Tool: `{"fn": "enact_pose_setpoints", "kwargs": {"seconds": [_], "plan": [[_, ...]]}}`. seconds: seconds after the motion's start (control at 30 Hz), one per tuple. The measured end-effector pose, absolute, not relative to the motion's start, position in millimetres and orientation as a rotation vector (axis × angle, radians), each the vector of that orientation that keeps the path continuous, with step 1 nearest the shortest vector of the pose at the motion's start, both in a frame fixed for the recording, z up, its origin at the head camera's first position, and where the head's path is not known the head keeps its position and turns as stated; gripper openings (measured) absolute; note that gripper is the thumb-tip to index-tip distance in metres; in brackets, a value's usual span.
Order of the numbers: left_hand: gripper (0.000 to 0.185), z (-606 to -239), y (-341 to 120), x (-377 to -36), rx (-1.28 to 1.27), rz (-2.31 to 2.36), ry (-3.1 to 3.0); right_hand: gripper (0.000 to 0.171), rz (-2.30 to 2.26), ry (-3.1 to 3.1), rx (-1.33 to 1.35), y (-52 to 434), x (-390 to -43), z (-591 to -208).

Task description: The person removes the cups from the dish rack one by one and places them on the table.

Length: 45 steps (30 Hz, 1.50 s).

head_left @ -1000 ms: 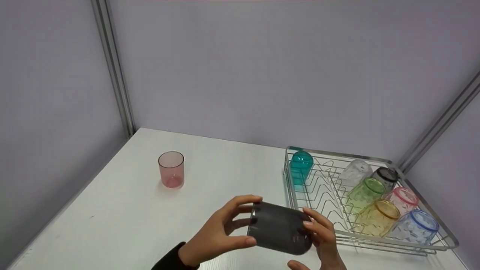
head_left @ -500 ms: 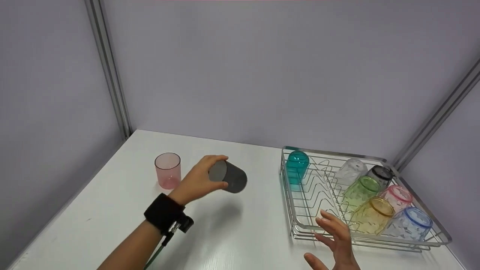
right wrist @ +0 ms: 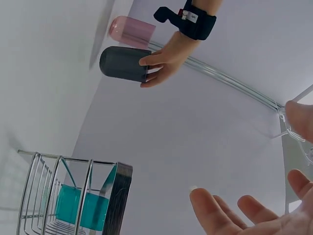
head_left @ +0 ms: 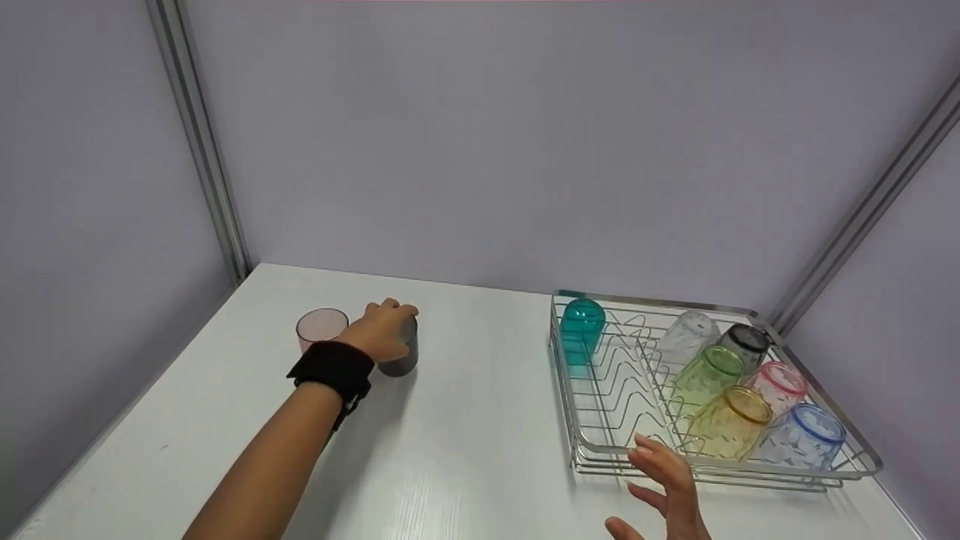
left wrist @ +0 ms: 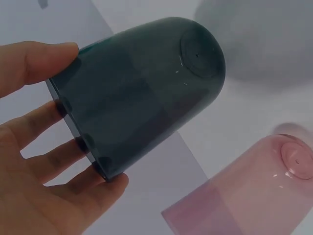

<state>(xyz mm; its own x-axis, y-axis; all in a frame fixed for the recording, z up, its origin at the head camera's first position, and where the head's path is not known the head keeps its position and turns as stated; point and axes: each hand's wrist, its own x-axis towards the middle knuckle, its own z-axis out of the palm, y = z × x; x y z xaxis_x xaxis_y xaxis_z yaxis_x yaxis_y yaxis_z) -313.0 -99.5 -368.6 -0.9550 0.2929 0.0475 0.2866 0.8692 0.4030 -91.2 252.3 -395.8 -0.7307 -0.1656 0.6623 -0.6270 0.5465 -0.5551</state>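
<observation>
Grey cup (head_left: 401,352) mostly hidden behind left hand (head_left: 382,337); right hand (head_left: 664,491) cut off by bottom edge.

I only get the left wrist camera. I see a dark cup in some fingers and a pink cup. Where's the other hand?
Observer: The right hand floats open, holding nothing, just in front of a wire dish rack.
Operator: Ooh, is there anything in the rack?
Observer: Yes, seven cups. A teal cup stands upside down alone at the rack's back left corner.
Operator: And the others?
Observer: They lean in two rows on the right: clear, green and yellow, then dark, pink and blue.
Operator: Is my dark cup in the air?
Observer: In the head view the left hand holds it at the white table, beside the pink cup.
</observation>
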Motion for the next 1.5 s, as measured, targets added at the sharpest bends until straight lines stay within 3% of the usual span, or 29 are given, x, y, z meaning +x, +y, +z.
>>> {"fn": "enact_pose_setpoints", "kwargs": {"seconds": [0.53, 1.17, 1.5], "plan": [[0.060, -373.0, -97.7, -328.3, 0.365, 0.520, 3.013, 0.085, 1.249, -2.228, 0.531, 270.3, -97.2, -420.0], [0.061, -373.6, -99.2, -333.4, 0.355, 0.484, 2.980, 0.079, 1.213, -2.306, 0.453, 268.0, -91.6, -422.4], [0.070, -368.7, -109.7, -324.2, 0.538, 0.629, 3.044, 0.078, 1.191, -2.322, 0.435, 269.3, -92.4, -425.2]]}}
